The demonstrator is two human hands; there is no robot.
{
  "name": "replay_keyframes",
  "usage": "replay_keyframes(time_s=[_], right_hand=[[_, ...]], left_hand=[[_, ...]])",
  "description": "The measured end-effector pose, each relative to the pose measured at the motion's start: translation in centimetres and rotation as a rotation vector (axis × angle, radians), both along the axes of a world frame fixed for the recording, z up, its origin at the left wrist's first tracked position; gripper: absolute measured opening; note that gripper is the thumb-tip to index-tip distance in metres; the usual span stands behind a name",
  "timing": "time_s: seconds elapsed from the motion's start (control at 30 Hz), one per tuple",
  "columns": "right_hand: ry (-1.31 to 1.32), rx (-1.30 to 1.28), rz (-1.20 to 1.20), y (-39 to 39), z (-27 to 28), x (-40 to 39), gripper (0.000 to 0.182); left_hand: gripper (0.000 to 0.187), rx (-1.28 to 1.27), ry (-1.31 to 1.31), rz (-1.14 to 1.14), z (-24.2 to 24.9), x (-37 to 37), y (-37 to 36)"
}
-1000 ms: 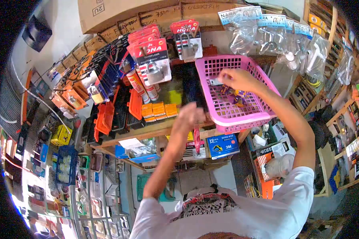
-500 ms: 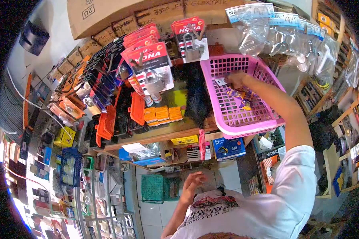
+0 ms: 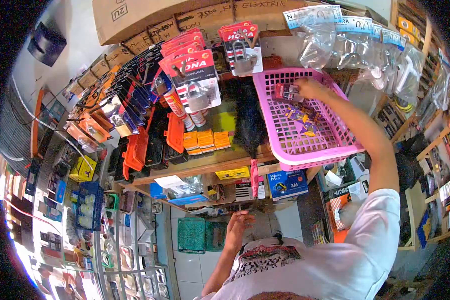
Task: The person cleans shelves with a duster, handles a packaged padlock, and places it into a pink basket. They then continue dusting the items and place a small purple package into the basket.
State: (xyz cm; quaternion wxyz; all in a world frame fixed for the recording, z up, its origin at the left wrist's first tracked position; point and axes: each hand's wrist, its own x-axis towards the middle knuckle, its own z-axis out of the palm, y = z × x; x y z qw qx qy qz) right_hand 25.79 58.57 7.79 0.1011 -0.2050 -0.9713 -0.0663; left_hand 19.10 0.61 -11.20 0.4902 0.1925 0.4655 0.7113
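My right hand (image 3: pixel 310 89) reaches into the far end of a pink plastic basket (image 3: pixel 312 162). Its fingers are closed on the edge of a small red packet (image 3: pixel 286 92) with a pale part; I cannot make out what is in it. Several small purple and yellow packets (image 3: pixel 305 120) lie on the basket floor, nearer to me than that hand. My left hand (image 3: pixel 238 229) hangs low in front of my shirt, below the shelf edge. Its fingers are loosely bent and apart, with nothing seen in them.
Carded padlocks (image 3: pixel 197 82) hang left of the basket, above small orange boxes (image 3: pixel 205 141) and orange-lidded cases (image 3: pixel 136 152). Bagged fittings (image 3: pixel 315 42) hang at the back right. Below the wooden shelf edge (image 3: pixel 205 172) are a blue box (image 3: pixel 287 184) and a green crate (image 3: pixel 191 235).
The red packet now shows in my right hand, where a whitish piece showed before. That hand has shifted slightly right and up. My left hand's fingers have bent a little.
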Motion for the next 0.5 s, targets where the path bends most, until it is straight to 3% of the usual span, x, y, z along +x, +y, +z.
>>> replay_keyframes(time_s=[0.07,0.13,0.23,0.37,0.5], right_hand=[[0.072,-0.256,-0.037,-4.8,3.7,2.2,0.028],[0.125,-0.364,0.023,-5.9,4.0,3.6,0.023],[0.205,-0.798,0.004,-11.0,5.8,6.6,0.020],[0.436,-0.848,0.059,-19.4,8.2,9.8,0.019],[0.500,-0.669,0.129,-24.8,9.4,12.6,0.020]], left_hand=[[0.040,-0.039,-0.011,-0.017,0.2,0.3,0.0],[0.038,-0.070,-0.013,-0.042,0.4,0.6,0.0],[0.034,-0.074,0.000,-0.093,0.4,1.0,0.4],[0.031,0.020,0.014,-0.173,0.2,1.4,1.4],[0.032,0.069,0.006,-0.262,2.2,1.3,2.0]])
